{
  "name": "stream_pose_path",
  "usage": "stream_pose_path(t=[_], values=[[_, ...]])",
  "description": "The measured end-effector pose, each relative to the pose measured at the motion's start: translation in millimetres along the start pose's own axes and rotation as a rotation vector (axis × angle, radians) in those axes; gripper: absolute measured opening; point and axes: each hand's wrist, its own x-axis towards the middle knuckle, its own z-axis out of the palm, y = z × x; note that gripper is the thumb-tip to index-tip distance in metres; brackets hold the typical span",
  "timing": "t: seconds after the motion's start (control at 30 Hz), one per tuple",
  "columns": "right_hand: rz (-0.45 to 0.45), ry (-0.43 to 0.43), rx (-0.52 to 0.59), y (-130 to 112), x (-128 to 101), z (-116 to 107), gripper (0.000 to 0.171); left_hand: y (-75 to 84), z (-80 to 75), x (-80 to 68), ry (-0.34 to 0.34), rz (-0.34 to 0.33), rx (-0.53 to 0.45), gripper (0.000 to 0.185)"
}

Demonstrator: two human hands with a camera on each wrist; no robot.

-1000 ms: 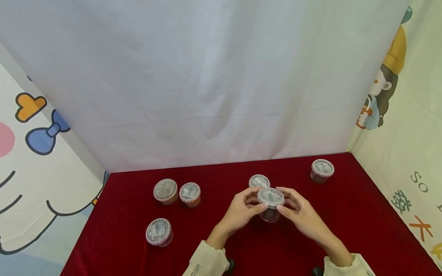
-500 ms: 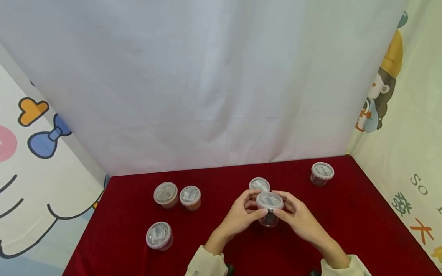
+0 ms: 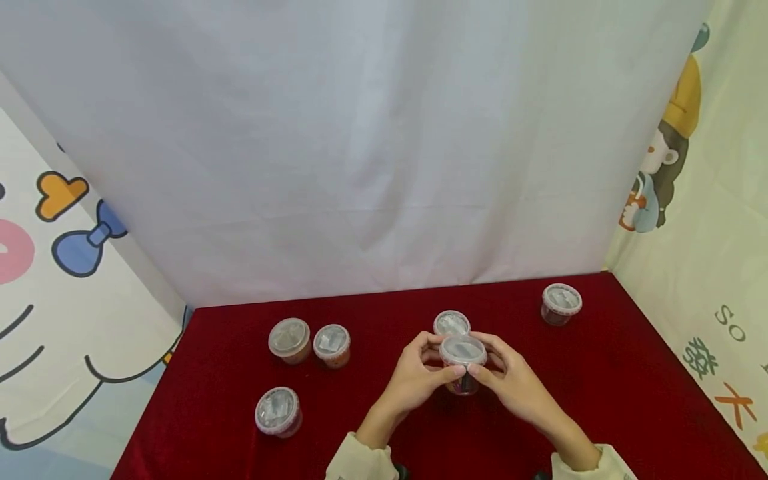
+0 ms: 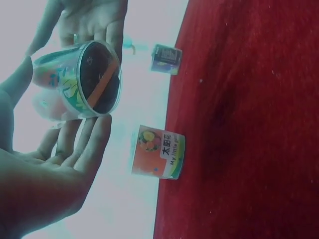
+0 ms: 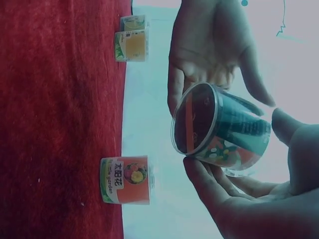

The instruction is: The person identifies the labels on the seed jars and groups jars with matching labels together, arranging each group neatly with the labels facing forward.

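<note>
A clear plastic cup with a flat lid is off the red cloth, between both hands, lid up. My left hand grips its left side, thumb at the front and fingers behind. My right hand grips the right side likewise, and the two thumb tips nearly meet. In the left wrist view the cup's base shows dark contents and an orange strip. The right wrist view shows its printed wall, part dark and part colourful. Another lidded cup stands just behind the hands on the cloth.
At the left stand a wide lidded cup, a smaller one beside it and one nearer the front. One more lidded cup is at the back right. Behind the red cloth hangs a white curtain.
The held cup and both hands have shifted slightly left. The cup has turned a little, showing a different part of its printed wall. The standing cups keep their places.
</note>
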Motion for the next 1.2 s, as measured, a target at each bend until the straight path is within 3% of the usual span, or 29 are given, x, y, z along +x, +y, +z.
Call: stream_pose_path(t=[0.33, 0.7, 1.03, 1.2], values=[[-0.005, -0.065, 0.017, 0, -2, -3, 0.057, 2.1, -7.4, -2.9, -0.08, -0.062, 0.011, 0.054], [0.015, -0.01, 0.033, 1, 0, 5, 0.058, 6.5, -3.5, -5.8, 0.053, -0.029, 0.044, 0.049], [0.015, -0.065, 0.048, 0, 0, 0, 0.057, 3.7, -10.7, -7.9, -0.07, -0.043, 0.016, 0.052], [0.029, -0.064, 0.036, -1, -1, 2, 0.058, 2.4, -11.7, -8.1, -0.054, -0.015, 0.015, 0.051]])
